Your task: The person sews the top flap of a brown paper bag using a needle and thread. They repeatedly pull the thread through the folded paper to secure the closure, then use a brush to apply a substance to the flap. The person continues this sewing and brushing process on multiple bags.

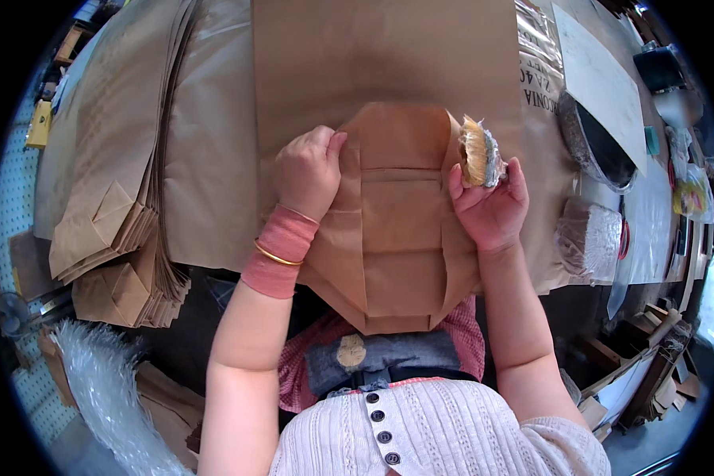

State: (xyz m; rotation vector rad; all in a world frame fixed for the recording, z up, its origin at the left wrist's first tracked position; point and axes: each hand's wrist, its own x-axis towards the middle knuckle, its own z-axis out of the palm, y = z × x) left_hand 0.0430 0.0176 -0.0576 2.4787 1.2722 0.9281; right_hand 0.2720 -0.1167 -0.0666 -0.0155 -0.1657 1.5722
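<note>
In front of me a brown paper bag (pixel 401 214) lies with its end opened out into folded flaps, its near edge reaching over the table edge towards my lap. My left hand (pixel 308 170) is closed, thumb and fingers pinching the bag's upper left edge. A short brush (pixel 475 152) with pale yellow bristles and a whitish wrapped body stands in my right hand (pixel 496 208), held between thumb and fingers, bristles facing left. That hand rests by the bag's right side. Beneath the bag, a large brown paper sheet (pixel 385 55) covers the middle of the table.
Stacks of folded paper bags (pixel 119 182) lie to the left. On the right are a dark oval basin (pixel 591 147), a white board (pixel 599 79), a plastic-wrapped block (pixel 589 239) and a knife-like blade (pixel 618 295). Clear plastic strips (pixel 107 397) hang at lower left.
</note>
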